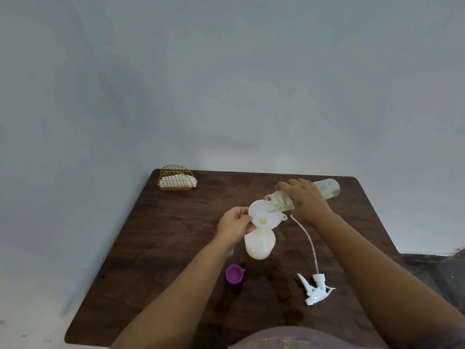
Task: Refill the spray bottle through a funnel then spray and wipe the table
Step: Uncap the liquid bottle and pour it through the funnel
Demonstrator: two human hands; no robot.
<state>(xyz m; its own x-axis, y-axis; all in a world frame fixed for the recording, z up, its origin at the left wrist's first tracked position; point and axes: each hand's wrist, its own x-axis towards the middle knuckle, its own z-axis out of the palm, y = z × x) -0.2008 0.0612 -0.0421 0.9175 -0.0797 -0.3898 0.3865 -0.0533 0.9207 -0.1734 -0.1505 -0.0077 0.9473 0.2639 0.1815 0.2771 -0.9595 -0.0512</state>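
A plain room in a home: a dark wooden table (176, 248) against a bare pale wall (226, 84), a napkin holder (177, 178) at its far left corner.

The dark wooden worktop (156, 260) carries a translucent white bottle (259, 244), a purple cap (234, 274), a white spray head (314, 288) with its tube, and a gold wire holder (177, 178) of what seem napkins.

The desk (156, 260) is dark brown with wood grain, against a pale blue-grey wall (226, 84). A white funnel (261, 215) tops a translucent white spray bottle (259, 244), and the tilted clear bottle (324, 188) holds pale yellow liquid. The small cap (234, 274) is purple, the trigger sprayer (314, 289) white, the wire holder (176, 177) golden with white napkins (176, 182).
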